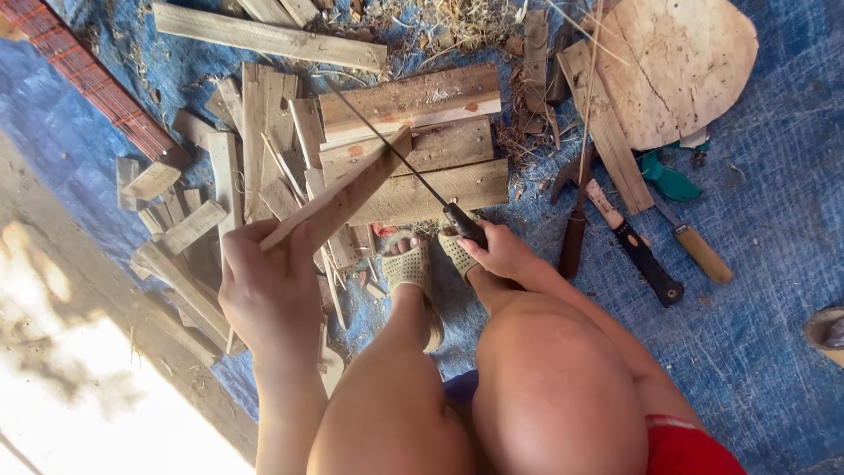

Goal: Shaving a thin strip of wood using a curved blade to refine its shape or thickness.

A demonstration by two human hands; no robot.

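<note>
Left hand (268, 286) wraps tight round the slanted wood strip (338, 200), its tip on the stacked planks (413, 145) — right hand (503, 253) clenches the knife (413, 171), blade touching the strip. Best keep the strokes away from those fingers.

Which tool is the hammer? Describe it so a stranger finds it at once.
Start at the big rounded wooden board at the top right on the blue tarp. Below its lower left edge, tools lie in a row; the hammer is the one with a pale wooden neck running into a black grip. Its neighbours are a green-handled tool and a tan-handled one.
</note>
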